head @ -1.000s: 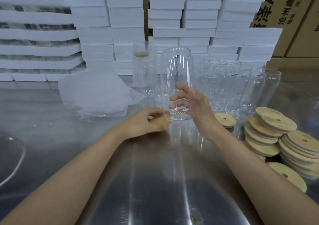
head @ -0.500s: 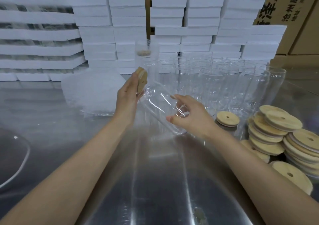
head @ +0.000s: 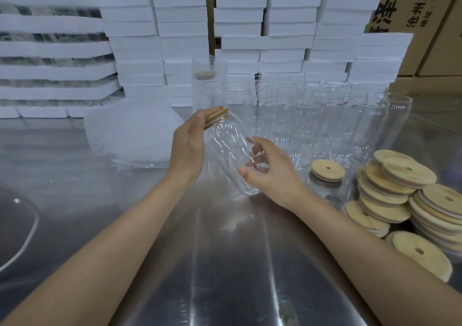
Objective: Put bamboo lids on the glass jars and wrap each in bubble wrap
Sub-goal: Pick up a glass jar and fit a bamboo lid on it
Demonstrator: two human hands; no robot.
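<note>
A clear glass jar [head: 230,148] is held tilted above the steel table [head: 225,263], mouth up and to the left. My right hand [head: 267,168] grips its lower body and base. My left hand [head: 190,145] presses a round bamboo lid [head: 217,117] against the jar's mouth. A stack of bubble wrap sheets [head: 132,135] lies on the table left of the hands. Loose bamboo lids [head: 405,200] are piled at the right, with a single lid [head: 328,170] lying flat beside them.
Several open glass jars [head: 312,115] stand in rows behind my hands. One wrapped, lidded jar [head: 206,83] stands at their left end. White foam boxes [head: 262,30] are stacked along the back, cardboard cartons [head: 425,13] behind them. A curved white rim [head: 27,233] shows at left.
The jar went from upright on the table to tilted in the air. My left hand rose with the lid and now has it seated against the jar's mouth.
</note>
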